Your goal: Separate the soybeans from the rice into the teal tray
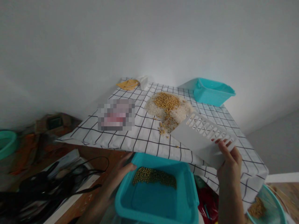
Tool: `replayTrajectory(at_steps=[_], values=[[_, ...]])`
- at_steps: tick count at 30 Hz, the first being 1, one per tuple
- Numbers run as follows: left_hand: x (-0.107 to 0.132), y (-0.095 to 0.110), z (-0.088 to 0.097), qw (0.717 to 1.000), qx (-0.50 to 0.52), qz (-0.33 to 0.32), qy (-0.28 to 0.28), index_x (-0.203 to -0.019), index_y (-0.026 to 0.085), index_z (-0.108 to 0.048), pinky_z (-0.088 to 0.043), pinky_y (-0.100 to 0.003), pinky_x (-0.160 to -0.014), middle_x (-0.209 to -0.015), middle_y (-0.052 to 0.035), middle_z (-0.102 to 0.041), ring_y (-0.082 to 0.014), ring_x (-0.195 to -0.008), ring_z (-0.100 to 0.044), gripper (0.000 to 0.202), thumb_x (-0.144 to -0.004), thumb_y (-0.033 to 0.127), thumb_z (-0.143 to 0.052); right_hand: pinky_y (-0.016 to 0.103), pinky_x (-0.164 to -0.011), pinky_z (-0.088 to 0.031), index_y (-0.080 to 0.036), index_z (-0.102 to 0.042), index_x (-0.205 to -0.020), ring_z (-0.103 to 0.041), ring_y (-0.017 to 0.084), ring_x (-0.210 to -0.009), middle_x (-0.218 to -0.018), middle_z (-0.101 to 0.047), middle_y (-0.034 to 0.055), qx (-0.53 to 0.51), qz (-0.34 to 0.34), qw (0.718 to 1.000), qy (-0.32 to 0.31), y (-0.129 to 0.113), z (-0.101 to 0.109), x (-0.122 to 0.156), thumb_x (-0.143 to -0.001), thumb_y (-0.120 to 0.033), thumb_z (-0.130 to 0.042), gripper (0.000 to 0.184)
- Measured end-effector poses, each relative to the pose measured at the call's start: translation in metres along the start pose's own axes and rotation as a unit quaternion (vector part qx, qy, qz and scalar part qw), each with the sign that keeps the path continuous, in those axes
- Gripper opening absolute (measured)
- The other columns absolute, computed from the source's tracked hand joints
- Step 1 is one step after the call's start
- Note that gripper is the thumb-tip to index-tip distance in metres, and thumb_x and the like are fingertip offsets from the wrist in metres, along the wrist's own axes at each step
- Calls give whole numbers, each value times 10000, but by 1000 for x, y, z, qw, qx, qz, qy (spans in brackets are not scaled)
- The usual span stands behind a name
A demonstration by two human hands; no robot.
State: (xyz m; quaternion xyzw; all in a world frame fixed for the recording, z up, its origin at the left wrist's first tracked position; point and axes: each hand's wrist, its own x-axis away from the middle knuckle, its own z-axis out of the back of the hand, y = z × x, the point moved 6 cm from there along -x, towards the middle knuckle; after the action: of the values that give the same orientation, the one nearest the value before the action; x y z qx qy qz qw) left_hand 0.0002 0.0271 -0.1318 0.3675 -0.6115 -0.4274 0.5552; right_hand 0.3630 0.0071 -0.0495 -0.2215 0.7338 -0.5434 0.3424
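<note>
Holding tub point(158, 200), scoop point(198, 140); left hand point(122, 171) half-hidden

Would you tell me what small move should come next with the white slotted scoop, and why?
Probably lower the scoop in the right hand onto the bean-and-rice pile: it looks empty, and beans lie there while the left hand steadies the teal bin.
</note>
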Motion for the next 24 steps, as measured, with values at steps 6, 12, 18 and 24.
replayTrajectory(at_steps=[6, 12, 18, 24], values=[[2, 7, -5, 1000, -8, -7, -14, -977, 202, -744, -474, -282, -654, -772, 4, -783, -255, -734, -676, 335, -665, 210, -621, 305, -741, -401, -180, -637, -714, -568, 178, -791, -810, -626, 22, -19, 23, 999, 38, -7, 14, -3, -707, -345, -732, 190], [-3, -1, -6, 1000, -3, -7, -7, -938, 213, -745, -452, -276, -616, -716, 6, -761, -236, -675, -642, 328, -633, 225, -626, 311, -711, -404, -188, -636, -706, -567, 181, -760, -784, -630, 24, 7, 33, 999, 17, -10, 20, -3, -708, -329, -721, 165], [-6, -4, -8, 1000, 1, 6, -19, -985, 208, -736, -467, -286, -625, -737, 5, -762, -253, -700, -655, 364, -639, 241, -631, 318, -726, -407, -182, -671, -694, -580, 188, -780, -785, -633, 27, 14, 10, 999, 37, -17, 35, 4, -672, -329, -748, 167], [-7, -4, -7, 1000, -7, -11, 6, -959, 207, -756, -485, -308, -727, -841, -37, -790, -303, -850, -676, 351, -628, 245, -644, 332, -752, -395, -188, -650, -681, -577, 196, -776, -760, -617, 24, 34, -15, 999, -9, -23, 35, 23, -717, -326, -727, 162]])
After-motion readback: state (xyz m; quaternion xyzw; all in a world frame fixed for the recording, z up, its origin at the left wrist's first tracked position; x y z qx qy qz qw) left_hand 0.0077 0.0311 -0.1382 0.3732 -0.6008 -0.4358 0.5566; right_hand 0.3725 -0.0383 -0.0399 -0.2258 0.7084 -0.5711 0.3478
